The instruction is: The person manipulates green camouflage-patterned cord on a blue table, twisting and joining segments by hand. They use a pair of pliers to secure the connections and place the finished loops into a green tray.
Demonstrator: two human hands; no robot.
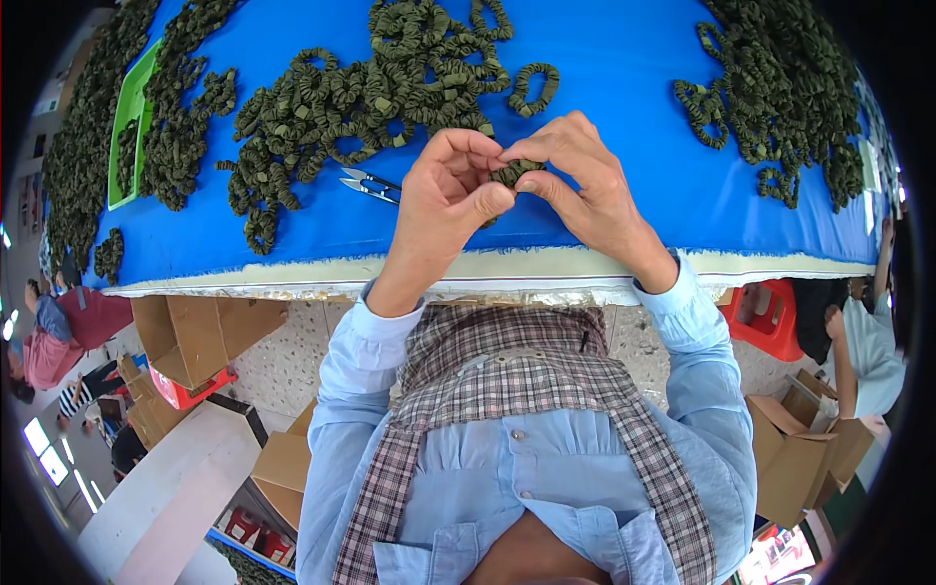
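Just above the near edge of the blue-covered table, my two hands meet around one dark green scrunchie (pixel 517 172). My left hand (pixel 453 185) pinches its left side between thumb and fingers. On the other side my right hand (pixel 580 180) grips it with thumb and forefinger. Part of the scrunchie is hidden behind the fingers. Left of my left hand lies a pair of thread snips (pixel 371 184), partly covered by that hand. Beyond my hands spreads a heap of similar green scrunchies (pixel 390 88), with a single loose scrunchie (pixel 534 89) beside it.
More scrunchies form piles at the right (pixel 780 88) and far left (pixel 83 146). A green tray (pixel 133 122) stands among the left ones. Below the table edge are cardboard boxes (pixel 195 336) and a red plastic stool (pixel 765 317). Other people are at both sides.
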